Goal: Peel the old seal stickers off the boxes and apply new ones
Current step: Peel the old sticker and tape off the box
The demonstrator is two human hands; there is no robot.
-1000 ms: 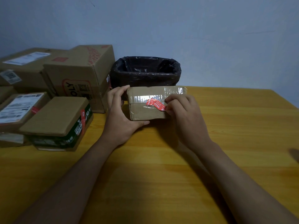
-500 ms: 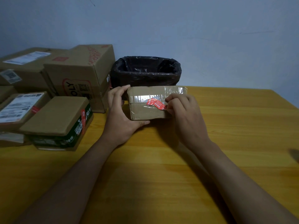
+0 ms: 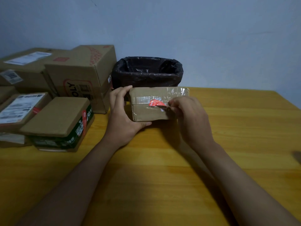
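A small brown cardboard box (image 3: 146, 112) wrapped in clear tape stands tilted on the wooden table (image 3: 236, 144), in front of the bin. My left hand (image 3: 121, 115) grips its left end, thumb under the front edge and fingers over the top. A red seal sticker (image 3: 155, 103), torn and crumpled, sits on the front seam. My right hand (image 3: 189, 118) pinches the sticker's right edge between thumb and fingertips; a white bit is lifted off the cardboard there.
A bin lined with a black bag (image 3: 147, 71) stands right behind the box. Several cardboard boxes (image 3: 76, 74) are piled at the left; the nearest one (image 3: 57, 118) has a red seal sticker (image 3: 84, 121) over its edge. A dark object (image 3: 297, 156) shows at the right edge.
My right hand's fingertips have pulled slightly rightward, lifting the sticker's right edge so white backing shows. The box and left hand have barely moved.
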